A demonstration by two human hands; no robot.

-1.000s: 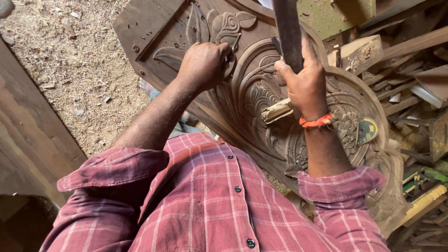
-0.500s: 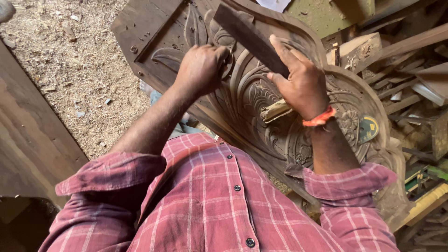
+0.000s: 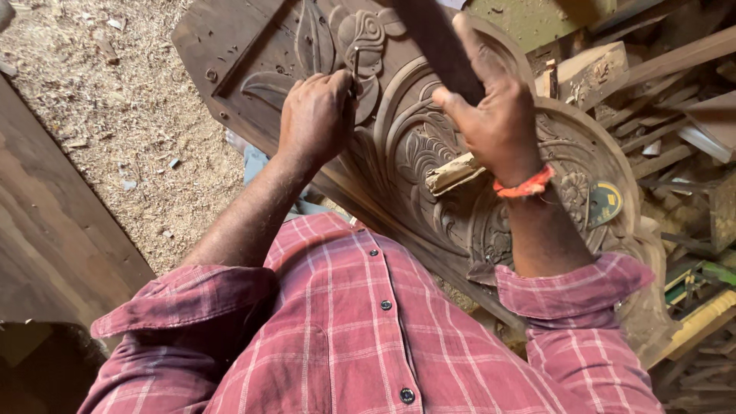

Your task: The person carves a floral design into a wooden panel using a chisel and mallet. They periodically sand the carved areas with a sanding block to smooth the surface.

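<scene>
A dark carved wooden panel (image 3: pixel 253 46) with flower and scroll relief lies in front of me. My left hand (image 3: pixel 316 115) is closed around a thin metal chisel (image 3: pixel 356 70), whose tip rests on the carved flower. My right hand (image 3: pixel 494 115), with an orange wrist band, grips a long dark wooden mallet stick (image 3: pixel 437 42) held slanted above the chisel. A pale wooden block (image 3: pixel 452 172) lies on the carving under my right hand.
Sawdust and chips cover the ground (image 3: pixel 115 115) at the left. A dark plank (image 3: pixel 46 230) runs along the lower left. Stacked timber offcuts (image 3: pixel 667 84) crowd the right side. A round yellow-green disc (image 3: pixel 606 203) sits on the carving.
The mallet stick has swung from upright down toward the left, to a slant over the chisel. My left hand has stayed on the chisel at the flower.
</scene>
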